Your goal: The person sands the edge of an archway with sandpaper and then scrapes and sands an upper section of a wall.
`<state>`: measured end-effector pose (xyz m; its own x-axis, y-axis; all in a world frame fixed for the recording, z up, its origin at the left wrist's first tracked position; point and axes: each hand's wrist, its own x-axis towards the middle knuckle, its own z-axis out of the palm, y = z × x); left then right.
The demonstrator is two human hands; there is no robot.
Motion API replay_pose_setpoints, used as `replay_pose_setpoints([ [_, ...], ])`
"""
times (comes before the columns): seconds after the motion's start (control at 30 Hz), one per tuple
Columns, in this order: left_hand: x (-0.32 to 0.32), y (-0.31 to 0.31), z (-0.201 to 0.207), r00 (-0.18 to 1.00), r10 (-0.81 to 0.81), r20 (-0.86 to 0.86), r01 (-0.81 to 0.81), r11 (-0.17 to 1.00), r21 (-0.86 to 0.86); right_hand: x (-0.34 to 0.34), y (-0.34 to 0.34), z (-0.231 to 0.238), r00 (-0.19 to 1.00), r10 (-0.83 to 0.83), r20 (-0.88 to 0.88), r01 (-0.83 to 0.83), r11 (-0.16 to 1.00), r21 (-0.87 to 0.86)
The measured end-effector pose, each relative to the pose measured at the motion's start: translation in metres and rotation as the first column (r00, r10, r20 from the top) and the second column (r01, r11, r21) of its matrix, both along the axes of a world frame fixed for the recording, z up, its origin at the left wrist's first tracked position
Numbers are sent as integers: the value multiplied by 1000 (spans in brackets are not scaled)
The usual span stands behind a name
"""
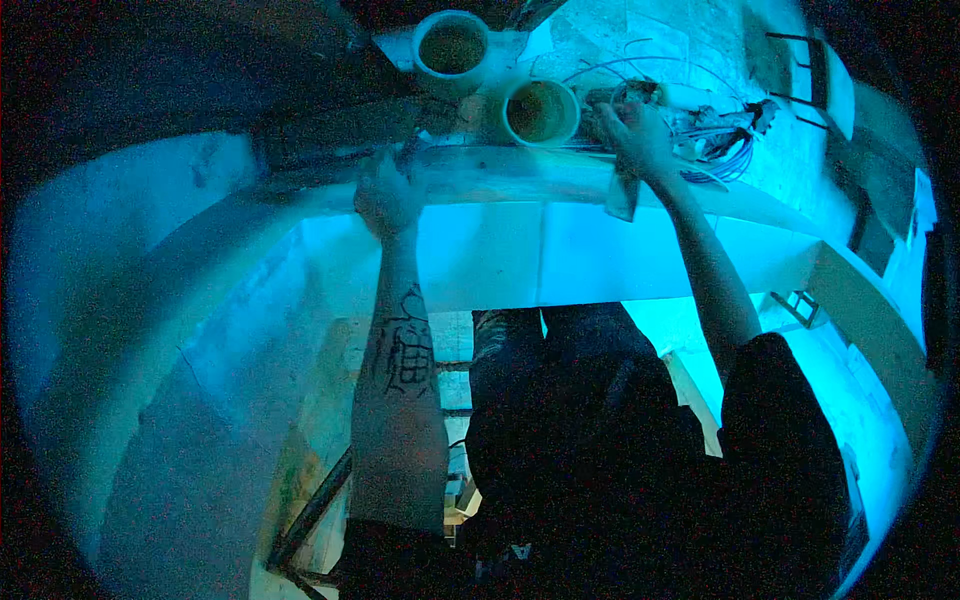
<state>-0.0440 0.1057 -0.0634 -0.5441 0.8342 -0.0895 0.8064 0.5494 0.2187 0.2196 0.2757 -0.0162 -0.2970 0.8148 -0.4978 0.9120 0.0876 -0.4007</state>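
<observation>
You seem mid-handling, the next move calling for care around the nearer pale, round-rimmed cup (507, 122): your curled right hand (645, 140) and a flat pale strip (622, 198) are right of it, your bent left hand (391, 195) left, what either grips impossible to tell, with a farther pale, round cup (417, 50) beyond-left, both brownish inside, contents unclear.

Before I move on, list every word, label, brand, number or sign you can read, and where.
Left forearm: dark character-like marks; not transcribed.
Clothing: pale mark, too small to read.
Near cup, far cup: no lettering visible.
Nothing else is legible in this dim light.
</observation>
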Motion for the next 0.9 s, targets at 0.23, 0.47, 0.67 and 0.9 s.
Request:
replay_pose_setpoints([
  [0.23, 2, 4, -1, 999, 19, -47, -23, 995, -93, 136, 12, 7, 832, -442, -335, 446, 892, -69],
  [0.47, -4, 2, -1, 999, 34, -14, -35, 997, -62, 168, 3, -26, 923, -374, -91, 383, 918, 109],
  [0.67, 1, 3, -2, 999, -43, 9, 43, 999, -4, 163, 8, -24, 991, -76, 114, 52, 978, 204],
  [0.9, 5, 8, -5, 999, -18, 46, 16, 999, 52, 165, 1, -37, 961, 186, 207, -245, 916, 317],
])
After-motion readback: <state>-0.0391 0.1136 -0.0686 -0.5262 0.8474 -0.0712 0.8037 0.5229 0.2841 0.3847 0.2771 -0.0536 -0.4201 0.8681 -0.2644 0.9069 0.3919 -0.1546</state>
